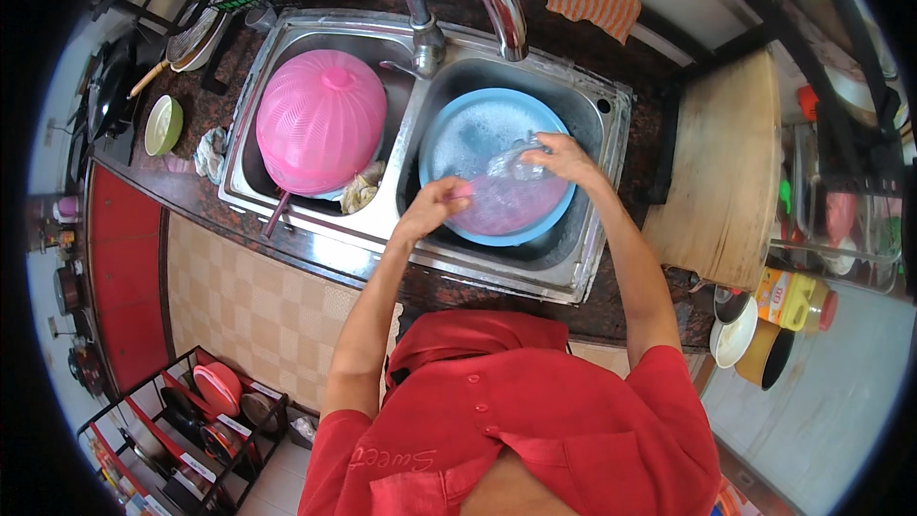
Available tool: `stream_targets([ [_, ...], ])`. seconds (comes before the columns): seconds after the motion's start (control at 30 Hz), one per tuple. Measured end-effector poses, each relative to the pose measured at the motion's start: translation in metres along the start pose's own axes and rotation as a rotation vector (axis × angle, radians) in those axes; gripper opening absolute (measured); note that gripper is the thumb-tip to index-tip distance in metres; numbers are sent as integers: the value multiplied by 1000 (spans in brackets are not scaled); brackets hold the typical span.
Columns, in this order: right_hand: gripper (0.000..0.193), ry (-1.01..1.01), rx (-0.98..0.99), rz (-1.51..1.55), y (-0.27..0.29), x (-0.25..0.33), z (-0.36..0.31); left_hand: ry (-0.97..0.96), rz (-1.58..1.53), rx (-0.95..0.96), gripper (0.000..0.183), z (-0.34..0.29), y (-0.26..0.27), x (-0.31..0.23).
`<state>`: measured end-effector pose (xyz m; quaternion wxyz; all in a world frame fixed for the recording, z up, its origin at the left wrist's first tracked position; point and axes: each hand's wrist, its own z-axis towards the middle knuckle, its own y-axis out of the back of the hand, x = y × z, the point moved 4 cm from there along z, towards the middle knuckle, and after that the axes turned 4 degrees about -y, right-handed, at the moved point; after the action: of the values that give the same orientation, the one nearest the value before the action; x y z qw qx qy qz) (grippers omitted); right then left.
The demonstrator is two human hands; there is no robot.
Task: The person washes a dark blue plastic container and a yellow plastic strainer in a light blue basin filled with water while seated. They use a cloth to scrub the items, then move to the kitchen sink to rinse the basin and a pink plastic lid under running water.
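Note:
A blue basin (441, 134) stands in the right sink bowl, with sudsy water in it. Over its near half stretches a thin, see-through plastic sheet or bag (506, 189), pinkish below and crumpled towards the top; whether the pink is its own colour or something under it, I cannot tell. My right hand (565, 159) pinches its bunched upper part near the basin's right side. At the basin's left rim, my left hand (437, 207) has its fingers closed on the plastic's left edge.
An upturned pink colander (320, 119) fills much of the left sink bowl, a pale cloth (362, 189) beside it. The chrome faucet (428, 46) arches over the divider. A wooden board (716, 172) stands at right, a green bowl (164, 125) at left.

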<state>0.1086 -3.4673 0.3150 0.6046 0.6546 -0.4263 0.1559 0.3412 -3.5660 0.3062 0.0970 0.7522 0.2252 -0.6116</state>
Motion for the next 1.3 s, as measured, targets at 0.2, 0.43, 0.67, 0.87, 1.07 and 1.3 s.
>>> stream_targets([
  [0.2, 33, 45, 64, -153, 6, 56, 0, -24, 159, -48, 12, 14, -14, 2],
  [0.43, 29, -179, -36, 295, 9, -6, 6, 43, -53, 5, 10, -8, 7, 19],
  [0.67, 30, 104, -319, 170, -1, 34, 2, 87, 542, 158, 24, 23, -52, -15],
  [0.87, 31, -99, -511, 548, 37, 45, -43, 109, -356, -4, 18, 19, -32, -1],
  [1.07, 35, 249, -329, -301, -11, 127, -78, 146, -540, -35, 44, 10, -33, -6],
  [1.3, 24, 248, -436, -203, -28, 111, -43, 265, -576, -90, 53, -22, -48, -21],
])
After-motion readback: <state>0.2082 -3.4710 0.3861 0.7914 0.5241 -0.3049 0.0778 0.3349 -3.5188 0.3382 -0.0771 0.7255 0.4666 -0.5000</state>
